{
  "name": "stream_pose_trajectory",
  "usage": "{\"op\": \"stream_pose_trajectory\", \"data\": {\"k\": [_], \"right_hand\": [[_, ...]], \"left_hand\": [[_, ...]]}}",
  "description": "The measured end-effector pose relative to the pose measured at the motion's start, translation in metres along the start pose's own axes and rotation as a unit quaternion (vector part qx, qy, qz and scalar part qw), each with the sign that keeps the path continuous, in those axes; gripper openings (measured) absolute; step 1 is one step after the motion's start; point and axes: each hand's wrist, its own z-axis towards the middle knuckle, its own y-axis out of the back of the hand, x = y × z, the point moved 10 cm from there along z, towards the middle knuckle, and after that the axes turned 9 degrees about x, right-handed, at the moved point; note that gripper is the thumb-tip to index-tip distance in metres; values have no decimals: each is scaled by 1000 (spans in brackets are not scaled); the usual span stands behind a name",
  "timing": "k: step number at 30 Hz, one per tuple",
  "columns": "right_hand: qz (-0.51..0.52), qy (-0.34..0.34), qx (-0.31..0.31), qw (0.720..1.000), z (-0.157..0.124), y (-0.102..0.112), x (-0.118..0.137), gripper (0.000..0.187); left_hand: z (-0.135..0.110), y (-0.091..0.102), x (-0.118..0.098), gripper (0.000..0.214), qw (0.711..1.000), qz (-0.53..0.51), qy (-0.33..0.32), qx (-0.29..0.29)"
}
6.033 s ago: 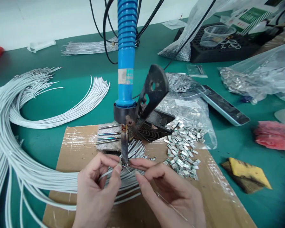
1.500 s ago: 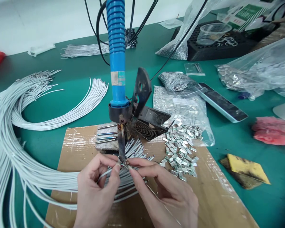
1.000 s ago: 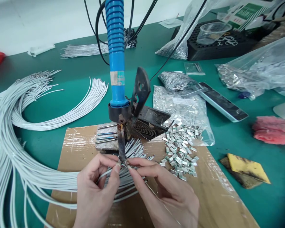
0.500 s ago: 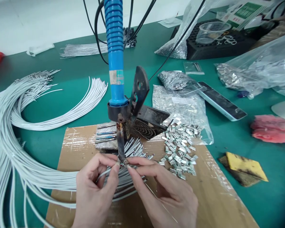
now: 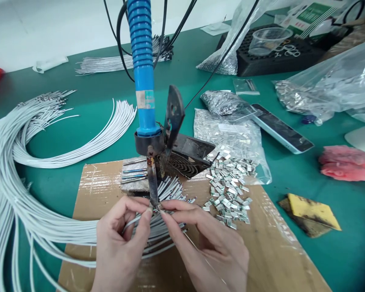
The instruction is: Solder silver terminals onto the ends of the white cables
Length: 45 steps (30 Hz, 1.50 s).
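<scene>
A soldering iron (image 5: 145, 111) with a blue ribbed handle hangs upright in front of me, its dark flat tip (image 5: 153, 190) pointing down between my fingers. My left hand (image 5: 124, 239) is closed in a pinch on the end of a white cable (image 5: 132, 221), just left of the tip. From the right, my right hand (image 5: 206, 243) pinches close against the tip. A thin silvery solder wire (image 5: 211, 265) runs along its fingers. Whatever small part sits at the tip is mostly covered by fingertips. Under both hands lie several more white cables (image 5: 160, 239).
Loose small metal clips (image 5: 227, 194) lie on the cardboard (image 5: 270, 251) at right, beside a clear bag of clips (image 5: 231, 129). A phone (image 5: 282, 127), a yellow sponge (image 5: 314, 211) and a pink cloth (image 5: 346, 162) are further right. Thick cable bundles (image 5: 8, 154) curve along the left.
The view has shifted slightly, so the scene sits a little further left. Both hands keep the same pinch at the iron's tip, the right fingertips perhaps a touch closer to it.
</scene>
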Motion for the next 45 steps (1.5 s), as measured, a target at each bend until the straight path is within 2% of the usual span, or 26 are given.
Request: {"op": "stream_pose_trajectory", "data": {"k": [19, 25, 35, 45], "right_hand": [[-10, -13, 11, 1000, 0, -1, -2, 17], [-19, 16, 3, 1000, 2, 0, 3, 18], [-15, -11, 4, 1000, 1, -2, -1, 16], [-3, -19, 5, 1000, 2, -2, -3, 17]], "left_hand": [[1, -2, -1, 13, 1000, -3, -4, 8], [0, 0, -4, 15, 1000, 3, -7, 5], [1, 0, 2, 14, 1000, -13, 17, 0], [0, -2, 0, 14, 1000, -23, 7, 6]]}}
